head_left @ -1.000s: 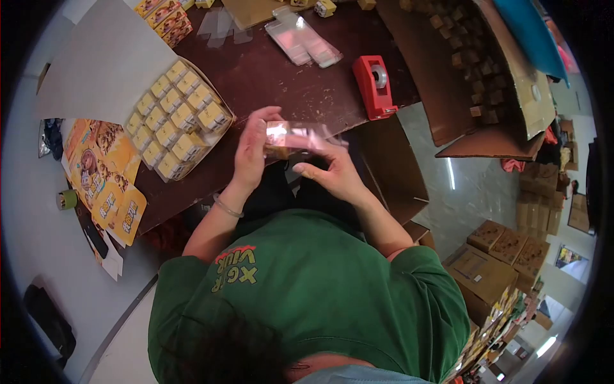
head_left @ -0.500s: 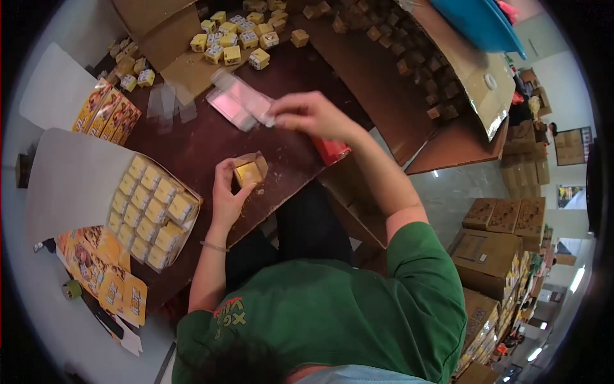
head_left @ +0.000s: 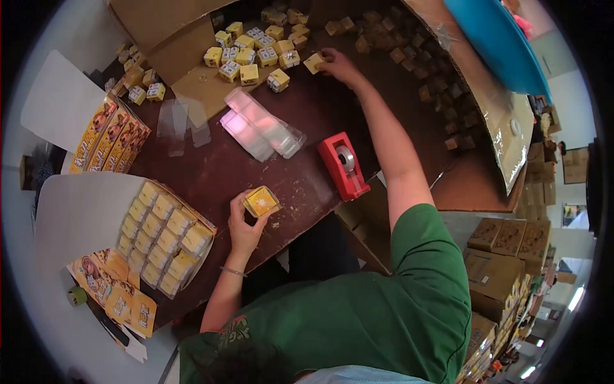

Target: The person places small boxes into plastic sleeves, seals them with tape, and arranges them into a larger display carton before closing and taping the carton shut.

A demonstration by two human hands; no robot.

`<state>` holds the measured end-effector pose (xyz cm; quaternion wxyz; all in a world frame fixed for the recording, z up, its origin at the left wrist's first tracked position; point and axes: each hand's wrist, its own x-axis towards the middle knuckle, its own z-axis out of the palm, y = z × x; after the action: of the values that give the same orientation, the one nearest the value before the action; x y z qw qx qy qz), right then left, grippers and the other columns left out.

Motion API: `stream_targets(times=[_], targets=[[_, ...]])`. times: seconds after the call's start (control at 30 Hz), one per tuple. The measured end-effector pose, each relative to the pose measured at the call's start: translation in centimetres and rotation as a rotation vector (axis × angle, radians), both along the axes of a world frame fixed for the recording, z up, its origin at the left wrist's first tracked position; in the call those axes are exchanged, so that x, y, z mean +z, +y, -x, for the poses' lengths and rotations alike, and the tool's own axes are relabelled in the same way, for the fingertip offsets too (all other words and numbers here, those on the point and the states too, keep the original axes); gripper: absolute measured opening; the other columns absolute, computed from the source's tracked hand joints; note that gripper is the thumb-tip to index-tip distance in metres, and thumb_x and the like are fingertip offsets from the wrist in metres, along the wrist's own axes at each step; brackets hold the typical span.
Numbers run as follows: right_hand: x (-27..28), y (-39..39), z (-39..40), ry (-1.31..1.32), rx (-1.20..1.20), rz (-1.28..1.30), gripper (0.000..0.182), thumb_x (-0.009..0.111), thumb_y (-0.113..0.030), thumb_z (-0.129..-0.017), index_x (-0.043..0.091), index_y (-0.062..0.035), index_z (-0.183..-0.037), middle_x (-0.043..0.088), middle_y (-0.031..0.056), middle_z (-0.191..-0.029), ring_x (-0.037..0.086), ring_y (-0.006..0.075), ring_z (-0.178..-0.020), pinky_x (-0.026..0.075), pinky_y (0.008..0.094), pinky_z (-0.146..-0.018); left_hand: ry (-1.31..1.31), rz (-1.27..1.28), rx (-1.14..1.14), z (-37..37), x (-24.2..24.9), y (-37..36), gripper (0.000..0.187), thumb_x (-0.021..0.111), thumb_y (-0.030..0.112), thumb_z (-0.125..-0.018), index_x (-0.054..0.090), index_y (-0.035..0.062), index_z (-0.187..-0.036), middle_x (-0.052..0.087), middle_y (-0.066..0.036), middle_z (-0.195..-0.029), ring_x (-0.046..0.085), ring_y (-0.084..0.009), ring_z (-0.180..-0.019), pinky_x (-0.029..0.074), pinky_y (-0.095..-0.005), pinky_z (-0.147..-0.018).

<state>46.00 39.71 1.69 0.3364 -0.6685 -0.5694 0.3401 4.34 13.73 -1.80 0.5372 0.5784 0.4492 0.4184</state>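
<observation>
In the head view my left hand (head_left: 245, 232) grips a small yellow box in a clear plastic sleeve (head_left: 261, 201), its printed top facing up, above the table's near edge. My right hand (head_left: 338, 68) reaches far across the table. Its fingertips pinch a small yellow box (head_left: 314, 63) at the right of a loose pile of similar yellow boxes (head_left: 248, 56). Between the hands lie clear flat plastic sleeves (head_left: 259, 128), partly overlapping and shining pink. A red tape dispenser (head_left: 343, 168) with a roll of tape stands near my right forearm.
On the left, an open carton holds rows of yellow boxes (head_left: 167, 230). Behind it stand printed orange cartons (head_left: 112, 137). A large cardboard box (head_left: 476, 83) with many small boxes inside is at the right, a blue basin (head_left: 505, 48) above it. Stacked cartons (head_left: 495, 281) stand farther right.
My right hand has moved from the clear sleeves to the far pile and now holds a yellow box. The box in my left hand now sits inside its sleeve. The view has shifted slightly.
</observation>
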Motion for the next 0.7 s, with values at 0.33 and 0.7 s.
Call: stream_targets(times=[0.33, 0.7], targets=[[10.0, -21.3, 14.8, -0.068, 0.534, -0.369, 0.058, 0.063, 0.008, -0.08, 0.053, -0.0092, -0.135, 0.06, 0.0104, -0.129, 0.061, 0.0228, -0.114, 0.049, 0.0333, -0.096, -0.199, -0.056, 0.034, 0.2, 0.4, 0.1, 0.055, 0.073, -0.004, -0.08, 0.043, 0.0012, -0.126, 0.055, -0.011, -0.126, 0.056, -0.0194, -0.117, 0.044, -0.0326, -0.102], [1.8, -28.6, 21.9, -0.115, 0.52, -0.356, 0.048, 0.057, 0.008, -0.077, 0.063, -0.0097, -0.122, 0.059, 0.0156, -0.126, 0.056, 0.0334, -0.117, 0.046, 0.0403, -0.1, -0.351, 0.017, 0.051, 5.1, 0.3, -5.8, 0.053, 0.069, -0.008, -0.082, 0.041, 0.0005, -0.125, 0.052, -0.013, -0.126, 0.056, -0.02, -0.114, 0.046, -0.0341, -0.102]])
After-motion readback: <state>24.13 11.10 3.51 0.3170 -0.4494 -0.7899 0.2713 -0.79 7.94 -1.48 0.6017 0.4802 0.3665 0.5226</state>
